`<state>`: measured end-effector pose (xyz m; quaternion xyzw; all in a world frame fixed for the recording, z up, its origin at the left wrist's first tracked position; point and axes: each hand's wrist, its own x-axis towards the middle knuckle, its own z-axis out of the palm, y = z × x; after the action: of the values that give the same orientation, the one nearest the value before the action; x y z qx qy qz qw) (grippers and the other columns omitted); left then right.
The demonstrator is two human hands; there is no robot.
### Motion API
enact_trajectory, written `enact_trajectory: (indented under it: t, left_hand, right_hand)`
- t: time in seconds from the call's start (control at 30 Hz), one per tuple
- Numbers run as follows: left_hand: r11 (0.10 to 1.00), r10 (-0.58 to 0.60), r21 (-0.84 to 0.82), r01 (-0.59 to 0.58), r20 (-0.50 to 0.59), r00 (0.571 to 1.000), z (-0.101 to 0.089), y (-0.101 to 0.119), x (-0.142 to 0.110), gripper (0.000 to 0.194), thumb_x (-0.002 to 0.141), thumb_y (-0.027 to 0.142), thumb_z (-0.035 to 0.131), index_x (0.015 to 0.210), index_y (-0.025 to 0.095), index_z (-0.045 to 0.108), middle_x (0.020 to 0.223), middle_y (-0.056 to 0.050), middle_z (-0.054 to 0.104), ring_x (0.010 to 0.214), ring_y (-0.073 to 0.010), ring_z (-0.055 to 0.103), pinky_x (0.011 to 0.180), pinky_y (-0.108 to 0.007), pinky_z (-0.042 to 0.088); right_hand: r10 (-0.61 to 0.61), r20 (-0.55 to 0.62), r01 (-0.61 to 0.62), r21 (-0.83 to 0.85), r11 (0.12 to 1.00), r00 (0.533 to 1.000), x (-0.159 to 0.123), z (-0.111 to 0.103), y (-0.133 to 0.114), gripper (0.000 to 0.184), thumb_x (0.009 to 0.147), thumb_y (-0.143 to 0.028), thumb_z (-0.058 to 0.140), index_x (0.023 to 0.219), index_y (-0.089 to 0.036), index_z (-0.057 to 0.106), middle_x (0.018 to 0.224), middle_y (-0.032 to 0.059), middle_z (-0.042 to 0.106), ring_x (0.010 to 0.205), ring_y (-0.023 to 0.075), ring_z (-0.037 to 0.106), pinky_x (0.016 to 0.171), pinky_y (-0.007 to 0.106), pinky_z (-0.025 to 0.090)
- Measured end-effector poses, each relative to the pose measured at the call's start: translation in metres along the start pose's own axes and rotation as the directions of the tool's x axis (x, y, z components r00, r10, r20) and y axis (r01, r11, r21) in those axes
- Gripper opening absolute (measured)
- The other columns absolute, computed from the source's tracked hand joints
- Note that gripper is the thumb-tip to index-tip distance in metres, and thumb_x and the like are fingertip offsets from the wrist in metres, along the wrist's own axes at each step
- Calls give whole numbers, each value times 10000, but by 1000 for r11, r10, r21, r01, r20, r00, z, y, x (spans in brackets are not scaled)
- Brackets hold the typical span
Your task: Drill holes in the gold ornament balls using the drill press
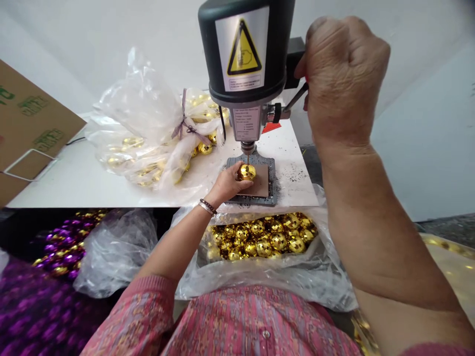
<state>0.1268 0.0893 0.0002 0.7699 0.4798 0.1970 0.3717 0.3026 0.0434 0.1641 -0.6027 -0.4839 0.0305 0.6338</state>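
Note:
A small bench drill press [245, 54] stands on a white table [74, 183]. My left hand [227, 183] is closed around a gold faceted ball [247, 171], holding it on the brown pad of the drill base [265, 182] right under the bit. My right hand [343, 79] is raised beside the machine's head, in a fist gripping the feed lever [296, 99], whose handle end is hidden in my fingers.
An open plastic bag of several gold balls [265, 238] lies in front of me below the table edge. A tied clear bag of gold balls [156, 138] lies left of the drill. A cardboard box [29, 128] stands far left. Purple and gold balls [61, 249] sit lower left.

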Motion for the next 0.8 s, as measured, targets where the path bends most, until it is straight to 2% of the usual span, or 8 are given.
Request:
enact_trajectory:
  t: [0.2, 0.33, 0.4, 0.5, 0.67, 0.8]
  left_hand:
    - [1000, -9, -17, 10, 30, 999, 5, -9, 1, 658, 804, 279, 832, 1434, 166, 678, 1052, -6, 791, 898, -176, 689, 836, -263, 538]
    - [1000, 9, -10, -8, 29, 1000, 8, -12, 6, 722, 797, 278, 846, 1487, 169, 660, 1191, -43, 806, 1024, -219, 734, 928, -297, 572]
    - [999, 21, 31, -22, 21, 1000, 9, -12, 9, 744, 786, 261, 859, 1497, 168, 662, 1271, -74, 799, 1131, -257, 739, 1019, -332, 567]
    - [997, 34, 67, -37, 41, 999, 9, -11, 11, 732, 794, 259, 856, 1497, 178, 671, 1274, -80, 802, 1195, -281, 736, 1089, -355, 550]
    - [998, 21, 60, -23, 37, 999, 11, -13, 13, 799, 793, 258, 859, 1552, 168, 626, 1334, -89, 789, 1231, -290, 728, 1116, -377, 544]
    - [998, 41, 35, -43, 38, 998, 14, -17, 12, 786, 794, 272, 857, 1542, 173, 638, 1273, -82, 804, 1138, -286, 752, 1041, -380, 578]
  right_hand:
    - [-10, -36, 11, 9, 1000, 999, -16, -1, 7, 417, 1026, -230, 536, 671, -196, 320, 650, -58, 372, 692, 36, 420, 762, 250, 302]
    - [-13, -70, 12, -12, 1000, 997, -26, -3, 12, 424, 983, -210, 606, 657, -203, 335, 638, -52, 391, 656, 50, 387, 735, 259, 301]
    - [-42, -72, 41, -12, 999, 997, -28, -4, 15, 386, 988, -243, 587, 678, -210, 360, 636, -55, 409, 620, 55, 373, 719, 260, 302]
    - [-106, -66, 107, 9, 994, 992, -28, -5, 20, 311, 992, -295, 525, 727, -218, 382, 664, -55, 454, 588, 51, 366, 707, 254, 313]
    - [-166, -53, 168, 28, 985, 985, -30, -5, 27, 275, 959, -395, 485, 773, -214, 394, 724, -41, 498, 614, 36, 395, 727, 236, 350]
    - [-254, -102, 255, 0, 967, 962, -43, -6, 35, 298, 937, -440, 462, 750, -215, 407, 664, -36, 482, 604, 52, 417, 684, 245, 366]
